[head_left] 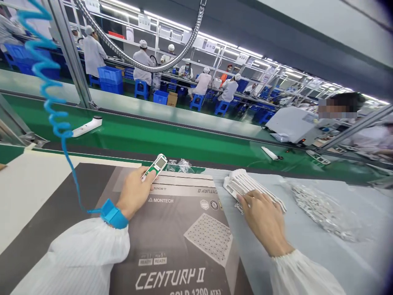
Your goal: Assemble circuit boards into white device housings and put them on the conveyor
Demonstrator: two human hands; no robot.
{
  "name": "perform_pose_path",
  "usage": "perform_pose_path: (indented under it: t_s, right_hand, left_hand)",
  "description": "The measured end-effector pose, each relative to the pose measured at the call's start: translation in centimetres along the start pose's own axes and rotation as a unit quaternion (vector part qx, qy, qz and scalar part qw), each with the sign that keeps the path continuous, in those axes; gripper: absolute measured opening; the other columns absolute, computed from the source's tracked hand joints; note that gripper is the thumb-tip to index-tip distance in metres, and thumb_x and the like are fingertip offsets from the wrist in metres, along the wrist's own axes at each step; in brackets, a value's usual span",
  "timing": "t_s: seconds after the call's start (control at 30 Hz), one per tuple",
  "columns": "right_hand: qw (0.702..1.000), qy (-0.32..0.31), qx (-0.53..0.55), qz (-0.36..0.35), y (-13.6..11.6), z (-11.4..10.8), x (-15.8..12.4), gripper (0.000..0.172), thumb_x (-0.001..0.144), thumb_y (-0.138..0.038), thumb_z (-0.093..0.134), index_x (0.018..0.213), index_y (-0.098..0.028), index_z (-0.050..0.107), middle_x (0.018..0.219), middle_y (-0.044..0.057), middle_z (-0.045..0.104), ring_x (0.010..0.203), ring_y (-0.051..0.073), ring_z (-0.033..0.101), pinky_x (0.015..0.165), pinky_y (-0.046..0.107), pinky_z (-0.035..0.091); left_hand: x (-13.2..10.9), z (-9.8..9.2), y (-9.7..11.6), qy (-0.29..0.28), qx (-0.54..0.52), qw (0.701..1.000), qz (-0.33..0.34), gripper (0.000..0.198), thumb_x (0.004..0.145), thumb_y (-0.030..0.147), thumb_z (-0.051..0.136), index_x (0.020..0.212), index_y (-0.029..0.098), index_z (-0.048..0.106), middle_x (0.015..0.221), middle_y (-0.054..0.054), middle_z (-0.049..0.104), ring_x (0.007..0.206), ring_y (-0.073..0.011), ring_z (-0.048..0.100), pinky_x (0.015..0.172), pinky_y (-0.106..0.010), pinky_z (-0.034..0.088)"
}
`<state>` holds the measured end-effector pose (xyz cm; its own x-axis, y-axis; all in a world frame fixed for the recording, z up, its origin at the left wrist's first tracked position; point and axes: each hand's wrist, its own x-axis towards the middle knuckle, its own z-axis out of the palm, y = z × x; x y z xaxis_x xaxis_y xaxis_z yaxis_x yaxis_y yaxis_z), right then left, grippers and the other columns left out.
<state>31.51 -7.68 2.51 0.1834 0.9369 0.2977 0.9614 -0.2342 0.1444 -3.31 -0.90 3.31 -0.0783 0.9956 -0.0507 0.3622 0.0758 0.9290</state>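
My left hand (pixel 135 190) is closed around a slim white device with a green circuit board (pixel 156 167) and a small grey display. It holds the device tilted above the far part of a dark printed cardboard sheet (pixel 172 241). A blue wrist strap (pixel 114 214) circles my left wrist. To the right, my right hand (pixel 264 217) has its fingers curled onto a stack of long white plastic casings (pixel 245 182), gripping at its near side. The fingertips partly hide what they pinch. Small white pieces (pixel 238 208) show beside the thumb.
A clear bag of small white parts (pixel 325 209) lies at right. Crumpled clear plastic (pixel 184 165) sits beyond the sheet. White handheld devices (pixel 87 127) rest on the green conveyor belt (pixel 172 137). A coiled blue cord (pixel 52 90) hangs at left. Co-workers (pixel 202 82) sit across.
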Motion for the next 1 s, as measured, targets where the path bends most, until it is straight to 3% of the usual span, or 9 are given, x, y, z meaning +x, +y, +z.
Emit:
perform_pose_path:
  t_s: [0.17, 0.33, 0.5, 0.63, 0.73, 0.83, 0.9, 1.0]
  right_hand:
    - [0.997, -0.074, 0.011, 0.005, -0.9, -1.4, 1.2, 0.036, 0.097, -0.030, 0.040, 0.082, -0.021, 0.071, 0.095, 0.009, 0.071, 0.092, 0.025, 0.061, 0.069, 0.035, 0.036]
    - [0.984, -0.178, 0.010, 0.028, -1.1, -1.5, 3.2, 0.014, 0.088, -0.023, 0.056, 0.095, -0.018, 0.067, 0.088, 0.013, 0.070, 0.083, 0.026, 0.064, 0.060, 0.032, 0.030]
    - [0.974, -0.222, 0.040, -0.019, -0.3, -1.9, 5.6, 0.009, 0.073, -0.023, 0.070, 0.069, -0.019, 0.063, 0.070, 0.005, 0.065, 0.068, 0.019, 0.059, 0.058, 0.029, 0.031]
    - [0.939, -0.258, 0.216, -0.063, -0.2, -4.7, 6.9, 0.025, 0.079, -0.036, 0.062, 0.059, -0.021, 0.061, 0.062, 0.000, 0.060, 0.059, 0.015, 0.051, 0.056, 0.028, 0.034]
    - [0.864, -0.266, 0.428, -0.018, -2.7, -6.2, 7.2, 0.027, 0.079, -0.046, 0.063, 0.069, -0.020, 0.064, 0.059, -0.001, 0.058, 0.054, 0.014, 0.048, 0.053, 0.027, 0.036]
    - [0.735, -0.293, 0.611, 0.013, -7.8, -5.3, 6.7, 0.024, 0.078, -0.043, 0.067, 0.079, -0.020, 0.063, 0.051, -0.005, 0.051, 0.048, 0.011, 0.045, 0.050, 0.025, 0.038]
    - [0.652, -0.306, 0.694, 0.012, -11.7, -3.9, 6.0, 0.024, 0.079, -0.041, 0.068, 0.088, -0.019, 0.063, 0.054, -0.006, 0.052, 0.048, 0.010, 0.046, 0.050, 0.025, 0.041]
    - [0.541, -0.293, 0.788, -0.002, -16.6, -2.0, 4.4, 0.031, 0.082, -0.044, 0.069, 0.099, -0.020, 0.063, 0.074, -0.002, 0.063, 0.063, 0.011, 0.057, 0.066, 0.028, 0.052]
  left_hand:
    - [0.1, -0.1, -0.2, -0.002, -0.002, 1.000, -0.004, 0.038, 0.084, 0.050, 0.052, 0.094, 0.017, 0.068, 0.074, -0.004, 0.069, 0.060, -0.0184, 0.060, 0.058, -0.028, 0.045]
    - [0.1, -0.1, -0.2, -0.009, -0.001, 1.000, 0.000, 0.038, 0.084, 0.050, 0.052, 0.096, 0.017, 0.068, 0.077, -0.005, 0.070, 0.061, -0.0179, 0.060, 0.056, -0.027, 0.044]
    - [0.1, 0.0, -0.3, -0.015, -0.023, 1.000, -0.002, 0.037, 0.084, 0.050, 0.053, 0.098, 0.018, 0.067, 0.085, -0.005, 0.072, 0.061, -0.0172, 0.060, 0.054, -0.026, 0.043]
    - [0.2, 0.1, -0.3, -0.020, -0.044, 0.999, -0.007, 0.035, 0.084, 0.049, 0.055, 0.096, 0.018, 0.067, 0.082, -0.005, 0.072, 0.061, -0.0163, 0.059, 0.055, -0.026, 0.044]
    - [0.1, 0.2, -0.2, -0.034, -0.091, 0.995, -0.010, 0.038, 0.083, 0.050, 0.057, 0.104, 0.019, 0.066, 0.094, -0.005, 0.072, 0.062, -0.0145, 0.059, 0.055, -0.025, 0.045]
    - [0.0, 0.5, 0.0, -0.043, -0.097, 0.994, 0.001, 0.045, 0.089, 0.054, 0.049, 0.117, 0.020, 0.062, 0.100, -0.005, 0.072, 0.064, -0.0149, 0.060, 0.058, -0.027, 0.048]
    - [-0.2, 0.8, 0.0, -0.045, -0.087, 0.994, 0.041, 0.046, 0.094, 0.053, 0.042, 0.122, 0.022, 0.061, 0.107, -0.005, 0.070, 0.078, -0.0172, 0.065, 0.067, -0.028, 0.051]
    - [-0.6, 1.2, 0.0, -0.062, -0.062, 0.989, 0.117, 0.038, 0.094, 0.043, 0.048, 0.123, 0.023, 0.062, 0.118, -0.004, 0.068, 0.102, -0.0203, 0.063, 0.088, -0.030, 0.049]
